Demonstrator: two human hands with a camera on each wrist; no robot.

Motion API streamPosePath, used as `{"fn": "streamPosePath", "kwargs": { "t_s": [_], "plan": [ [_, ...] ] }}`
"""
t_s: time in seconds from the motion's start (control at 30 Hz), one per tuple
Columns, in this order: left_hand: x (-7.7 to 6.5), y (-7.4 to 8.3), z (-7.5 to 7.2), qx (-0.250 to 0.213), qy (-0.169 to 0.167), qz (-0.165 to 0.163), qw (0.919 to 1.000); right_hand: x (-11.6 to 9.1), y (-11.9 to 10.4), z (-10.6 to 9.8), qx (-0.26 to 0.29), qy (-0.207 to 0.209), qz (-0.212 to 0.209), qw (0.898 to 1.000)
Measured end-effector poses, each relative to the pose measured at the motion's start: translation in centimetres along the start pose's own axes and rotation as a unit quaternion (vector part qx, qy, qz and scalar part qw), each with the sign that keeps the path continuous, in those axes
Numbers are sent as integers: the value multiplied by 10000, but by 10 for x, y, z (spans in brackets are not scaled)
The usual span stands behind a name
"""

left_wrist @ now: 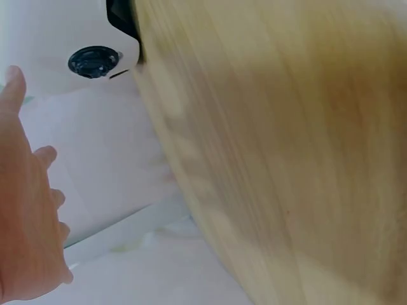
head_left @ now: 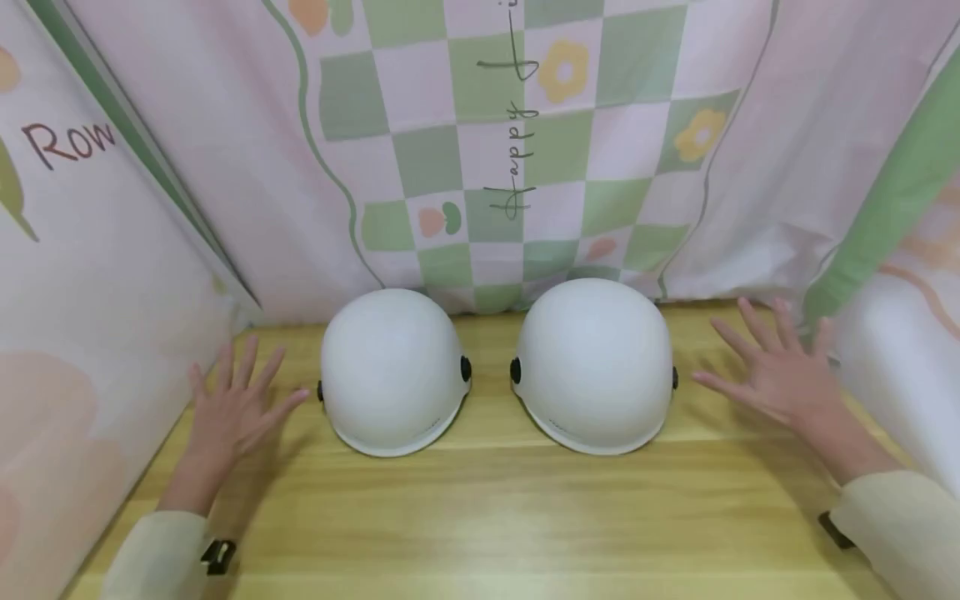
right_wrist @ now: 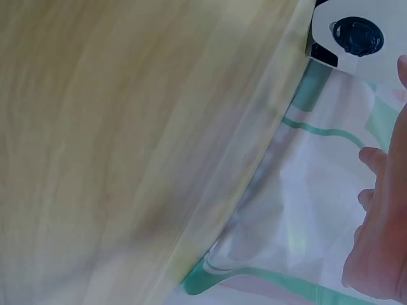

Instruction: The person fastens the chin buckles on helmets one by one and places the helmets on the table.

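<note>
Two white helmets stand side by side on a wooden table, domes up, with a narrow gap between them. My left hand (head_left: pixel 234 410) is spread beside the left helmet (head_left: pixel 392 371), its thumb pointing at the black round knob (left_wrist: pixel 93 61) on that helmet's side. On the other side, my right hand (head_left: pixel 791 379) is spread with its thumb toward the right helmet (head_left: pixel 596 367). Another black round knob (right_wrist: pixel 358 36) shows on that helmet in the right wrist view. Both hands hold nothing and stay apart from the helmets.
Behind the helmets hangs a curtain (head_left: pixel 427 158) with green checks and flowers, meeting the table's back edge. White printed cloth (head_left: pixel 90 275) closes the left side, and more cloth with a green band (head_left: pixel 892 183) hangs at the right. The wooden tabletop (head_left: pixel 480 517) extends toward me.
</note>
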State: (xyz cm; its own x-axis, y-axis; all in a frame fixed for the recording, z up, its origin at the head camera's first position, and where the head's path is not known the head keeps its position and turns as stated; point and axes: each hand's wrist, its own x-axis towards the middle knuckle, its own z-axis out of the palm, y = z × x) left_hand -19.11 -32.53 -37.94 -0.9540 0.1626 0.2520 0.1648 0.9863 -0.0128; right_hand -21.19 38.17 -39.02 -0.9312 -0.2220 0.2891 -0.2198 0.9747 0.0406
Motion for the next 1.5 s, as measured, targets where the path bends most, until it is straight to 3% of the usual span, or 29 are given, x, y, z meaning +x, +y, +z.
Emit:
{"fn": "streamPosePath", "kwargs": {
  "t_s": [0.3,0.63,1.2,1.5],
  "plan": [
    [2,6,-3,-132,73,79,9999,0,-11,-4,49,11,-30,10000],
    [4,14,-7,-223,195,197,9994,2,-27,-15,194,315,-205,9991],
    [9,40,-18,-417,381,348,9978,8,-53,-27,136,376,-464,9981],
    [14,55,-24,-761,452,500,9948,11,-69,-39,115,465,-598,9971]
  ]
}}
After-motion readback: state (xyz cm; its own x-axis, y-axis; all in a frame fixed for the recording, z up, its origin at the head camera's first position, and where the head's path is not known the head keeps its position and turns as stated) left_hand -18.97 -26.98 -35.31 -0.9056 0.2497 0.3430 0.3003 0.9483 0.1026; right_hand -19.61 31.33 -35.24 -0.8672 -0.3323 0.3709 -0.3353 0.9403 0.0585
